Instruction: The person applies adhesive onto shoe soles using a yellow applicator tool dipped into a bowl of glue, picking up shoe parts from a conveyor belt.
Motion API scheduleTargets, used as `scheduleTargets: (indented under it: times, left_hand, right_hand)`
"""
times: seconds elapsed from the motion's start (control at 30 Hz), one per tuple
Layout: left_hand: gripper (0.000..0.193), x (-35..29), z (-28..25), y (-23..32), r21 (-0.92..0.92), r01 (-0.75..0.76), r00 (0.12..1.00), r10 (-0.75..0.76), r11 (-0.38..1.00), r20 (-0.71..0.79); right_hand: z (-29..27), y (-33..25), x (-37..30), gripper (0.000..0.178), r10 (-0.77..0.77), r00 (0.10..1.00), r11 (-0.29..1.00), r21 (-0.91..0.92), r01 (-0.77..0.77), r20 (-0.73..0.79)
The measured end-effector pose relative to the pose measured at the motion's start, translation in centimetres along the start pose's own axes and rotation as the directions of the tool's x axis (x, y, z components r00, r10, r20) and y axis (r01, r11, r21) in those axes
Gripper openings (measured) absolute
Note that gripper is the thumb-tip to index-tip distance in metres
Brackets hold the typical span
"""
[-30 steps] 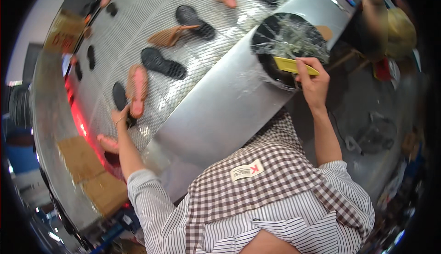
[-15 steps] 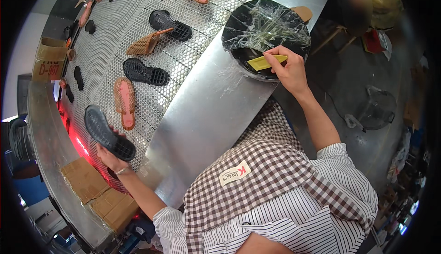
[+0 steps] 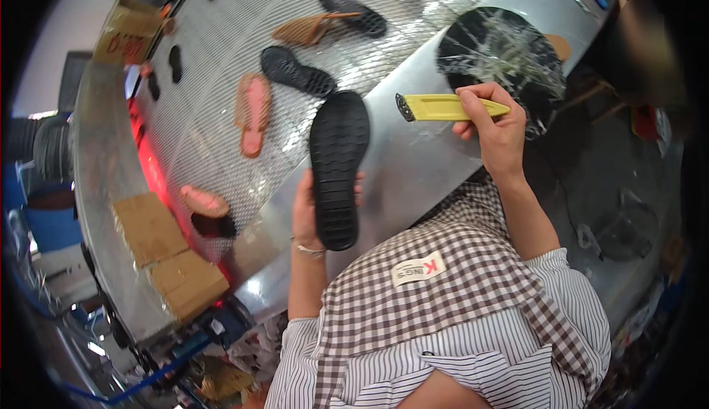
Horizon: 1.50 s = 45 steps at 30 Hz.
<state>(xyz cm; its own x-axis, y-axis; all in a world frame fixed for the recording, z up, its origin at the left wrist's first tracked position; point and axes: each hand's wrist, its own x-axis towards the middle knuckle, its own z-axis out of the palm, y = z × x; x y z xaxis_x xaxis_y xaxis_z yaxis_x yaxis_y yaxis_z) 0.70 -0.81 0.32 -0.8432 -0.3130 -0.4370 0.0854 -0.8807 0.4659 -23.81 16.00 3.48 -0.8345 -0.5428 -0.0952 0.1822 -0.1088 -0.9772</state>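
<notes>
My left hand [image 3: 304, 206] is wrapped round a black shoe sole [image 3: 340, 169] and holds it upright over the metal ledge, with its wavy ridged face in view. Between the fingers and thumb of my right hand [image 3: 493, 124] is a yellow-handled brush [image 3: 450, 107]. Its dark, wet-looking bristle end points left, a little apart from the sole. Just beyond my right hand stands a round black tub [image 3: 450, 50], its top crossed by clear, stringy, glue-like strands.
On the perforated conveyor [image 3: 214, 143] lie black soles [image 3: 295, 70] and tan woven uppers with pink insoles [image 3: 253, 113]. Flattened cardboard [image 3: 151, 224] covers part of the rim at left, near a red glow. A cardboard box [image 3: 129, 32] stands farther back.
My left hand has brought the sole rightward and turned its other face into view. The brush has come out of the tub toward the sole. The whole view has shifted.
</notes>
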Motion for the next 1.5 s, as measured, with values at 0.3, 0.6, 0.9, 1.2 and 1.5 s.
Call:
scheduleTargets:
  times: [0.3,0.6,0.9,1.2,1.5]
  left_hand:
    - [0.060,-0.3,1.3,-1.8,0.027,0.019,0.999,-0.020,0.999,0.035]
    - [0.056,0.2,1.4,-2.1,0.081,0.055,0.998,-0.056,0.995,0.011]
    - [0.075,3.1,2.0,0.5,0.129,-0.005,0.995,0.018,0.992,-0.096]
    - [0.082,5.7,0.0,1.6,-0.001,-0.095,0.995,0.095,0.995,0.008]
    - [0.076,5.4,1.4,0.8,-0.017,0.141,0.990,-0.141,0.990,0.023]
  right_hand:
    - [4.0,2.1,0.2,0.018,0.020,0.989,0.995,0.092,-0.033,0.145]
    - [5.0,2.9,0.3,0.017,0.041,0.984,0.996,0.077,-0.055,0.174]
    - [8.1,3.4,-2.3,0.018,0.103,0.895,0.993,0.008,-0.118,0.434]
    - [8.1,1.1,-3.5,0.017,0.108,0.804,0.994,-0.068,-0.084,0.585]
    - [9.6,-2.9,2.0,0.008,-0.010,0.152,0.683,-0.104,0.723,0.988]
